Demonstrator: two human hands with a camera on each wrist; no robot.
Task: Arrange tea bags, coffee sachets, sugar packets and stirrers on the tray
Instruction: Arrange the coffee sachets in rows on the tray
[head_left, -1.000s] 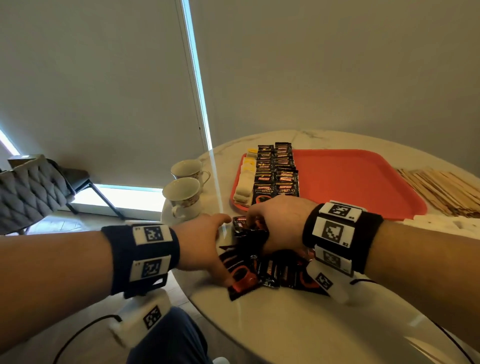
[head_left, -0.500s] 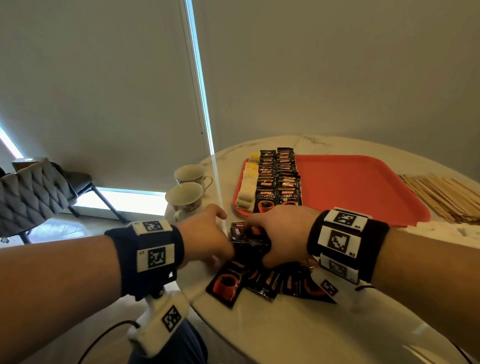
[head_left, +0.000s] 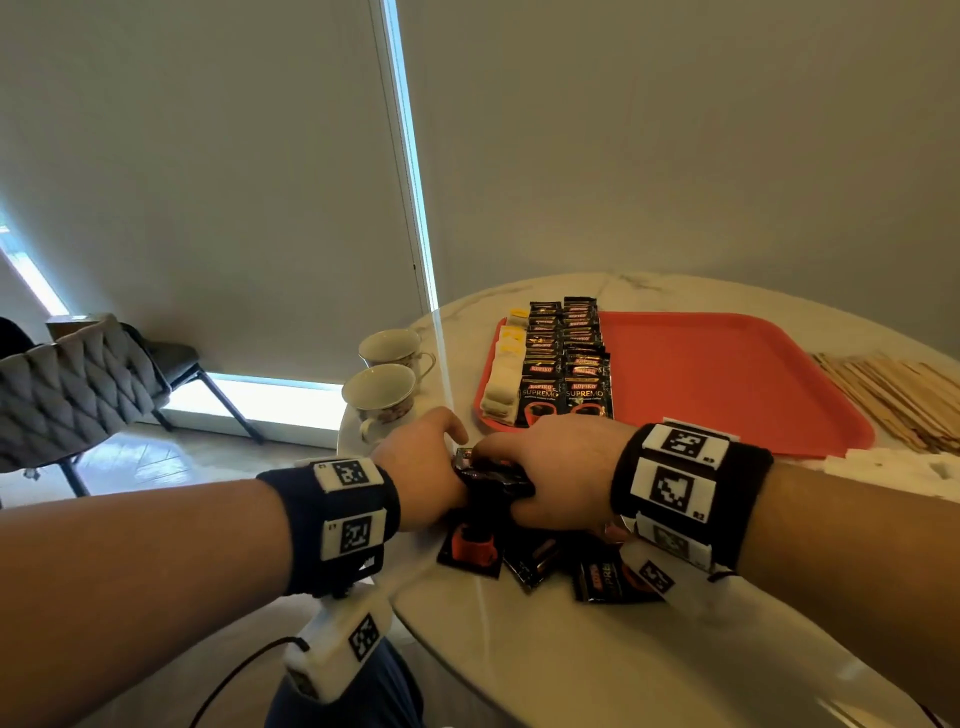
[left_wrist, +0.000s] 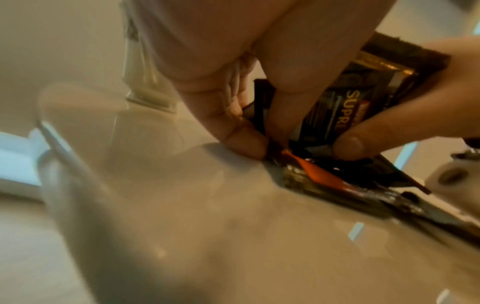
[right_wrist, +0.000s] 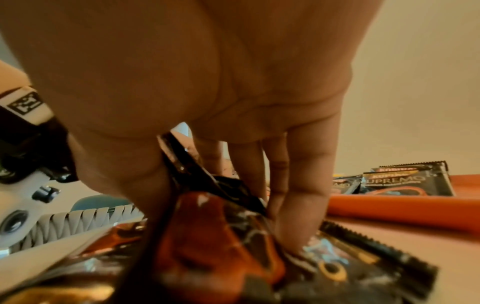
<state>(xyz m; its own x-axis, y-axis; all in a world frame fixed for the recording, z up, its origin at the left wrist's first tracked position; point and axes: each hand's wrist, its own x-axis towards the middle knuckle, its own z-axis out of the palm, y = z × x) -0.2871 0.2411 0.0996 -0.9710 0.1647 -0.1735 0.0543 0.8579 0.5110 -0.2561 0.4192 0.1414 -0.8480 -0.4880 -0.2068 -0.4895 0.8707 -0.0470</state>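
We had both forearms reaching forward, each wrist wrapped in a dark band with white coded tags. Our left hand (head_left: 423, 467) and right hand (head_left: 553, 475) met knuckles-up, nearly touching, just short of the red tray (head_left: 727, 374). Both had fingers curled downward, pinching the coffee sachets (head_left: 493, 475) between them.

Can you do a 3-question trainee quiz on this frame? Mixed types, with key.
1. True or false: the stirrers lie on the tray.
2. What is the right hand gripping? A) cup B) sachets C) stirrer
3. Fill in: the two cups stand to the ___ of the tray, seen from the head view.

Key: 1 false, they lie on the table beside it. 2 B, coffee sachets. 3 left.
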